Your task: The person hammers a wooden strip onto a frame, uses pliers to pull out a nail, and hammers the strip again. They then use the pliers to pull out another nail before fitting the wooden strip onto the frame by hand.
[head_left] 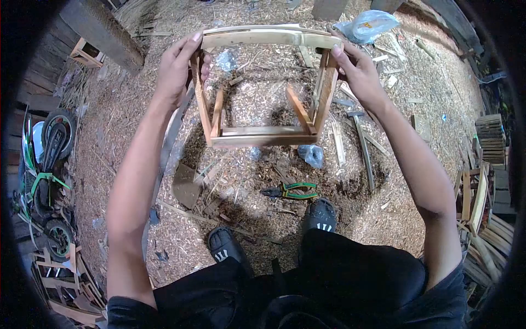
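A small wooden frame (263, 141), built of pale slats with short legs pointing inward, is held up in front of me above the floor. My left hand (178, 68) grips its upper left corner, thumb on top and fingers curled behind the side slat. At the upper right corner, my right hand (359, 71) is closed on the same frame, thumb along the top rail. Part of the fingers of each hand is hidden behind the wood. Below the frame, green-handled pliers (290, 191) lie on the floor near my feet.
A hammer (363, 151) lies on the shavings-covered floor at right. Plastic bags, one a blue bag (368, 26), and wood scraps are scattered about. A small motorbike (46, 175) stands at left. Wood piles (487, 236) line the right side, and a post (104, 35) rises at upper left.
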